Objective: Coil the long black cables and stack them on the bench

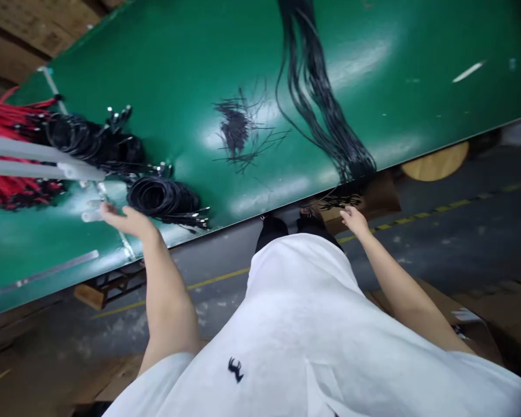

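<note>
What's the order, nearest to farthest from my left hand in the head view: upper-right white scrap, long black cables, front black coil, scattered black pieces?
From your left hand:
1. Front black coil: just to its right.
2. Scattered black pieces: mid-table, farther right.
3. Long black cables: right of those pieces.
4. White scrap: upper right.

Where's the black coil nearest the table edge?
Head view, left of centre: the black coil sits on the green table, beside the left hand.
</note>
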Demonstrator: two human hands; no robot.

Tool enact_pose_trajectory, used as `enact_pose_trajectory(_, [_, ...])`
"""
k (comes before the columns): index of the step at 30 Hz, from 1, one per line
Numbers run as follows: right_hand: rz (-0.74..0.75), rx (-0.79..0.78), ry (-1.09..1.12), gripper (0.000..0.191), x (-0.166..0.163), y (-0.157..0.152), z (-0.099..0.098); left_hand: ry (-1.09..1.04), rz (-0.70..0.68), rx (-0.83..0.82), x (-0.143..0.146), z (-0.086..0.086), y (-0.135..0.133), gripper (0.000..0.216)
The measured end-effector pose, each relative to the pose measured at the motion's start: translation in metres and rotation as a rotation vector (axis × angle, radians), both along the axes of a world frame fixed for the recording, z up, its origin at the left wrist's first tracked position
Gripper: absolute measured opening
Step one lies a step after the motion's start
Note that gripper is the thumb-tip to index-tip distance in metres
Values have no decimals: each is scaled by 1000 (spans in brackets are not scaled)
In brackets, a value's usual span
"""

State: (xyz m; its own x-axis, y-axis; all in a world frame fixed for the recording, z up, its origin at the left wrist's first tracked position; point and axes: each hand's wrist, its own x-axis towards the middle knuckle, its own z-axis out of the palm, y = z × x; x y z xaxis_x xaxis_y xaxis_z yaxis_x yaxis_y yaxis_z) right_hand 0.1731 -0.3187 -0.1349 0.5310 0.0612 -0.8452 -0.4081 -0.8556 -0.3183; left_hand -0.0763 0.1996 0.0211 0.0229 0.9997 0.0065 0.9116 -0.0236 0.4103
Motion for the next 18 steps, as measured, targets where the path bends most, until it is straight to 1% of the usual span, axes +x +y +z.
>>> enact_pose_trajectory(1, [-37,5,-4,40,9,6,-8,-22,-5,102,6,-4,-14,52])
enact_pose_trajectory(2, [-63,31,10,41,17,16,-16,-64,-53,165,11,-8,-33,47])
enact_pose_trajectory(3, [-79,75,42,39,23,29,-24,-120,-151,148,17,-13,-57,41])
enact_pose_trajectory(4, [-89,129,85,34,26,44,-31,-179,-287,51,23,-19,-85,34])
enact_pose_trajectory(5, [-97,188,134,28,26,58,-36,-215,-462,-136,30,-26,-115,29])
enact_pose_trajectory(6, [-104,249,181,21,23,72,-39,-226,-646,-376,38,-35,-147,29])
enact_pose_trajectory(7, [-113,309,222,16,18,83,-39,-216,-758,-510,46,-45,-179,26])
enact_pose_trajectory(8, [-122,368,255,12,10,89,-36,-203,-829,-598,55,-57,-210,26])
enact_pose_trajectory(9, [-132,424,283,11,2,92,-32,-184,-893,-692,65,-69,-238,36])
enact_pose_trajectory(11, [-151,516,321,12,-12,85,-20,-115,-950,-867,85,-95,-288,65])
enact_pose_trajectory(13, [-177,548,330,16,-16,71,-10,-71,-939,-933,105,-118,-324,79])
enact_pose_trajectory(15, [-216,519,310,20,-9,62,-8,-49,-928,-974,121,-136,-347,84])
enact_pose_trajectory(16, [-235,497,302,22,-2,61,-10,-36,-915,-986,127,-144,-353,84])
enact_pose_trajectory(18, [-252,480,318,26,13,70,-15,0,-872,-990,135,-153,-359,83])
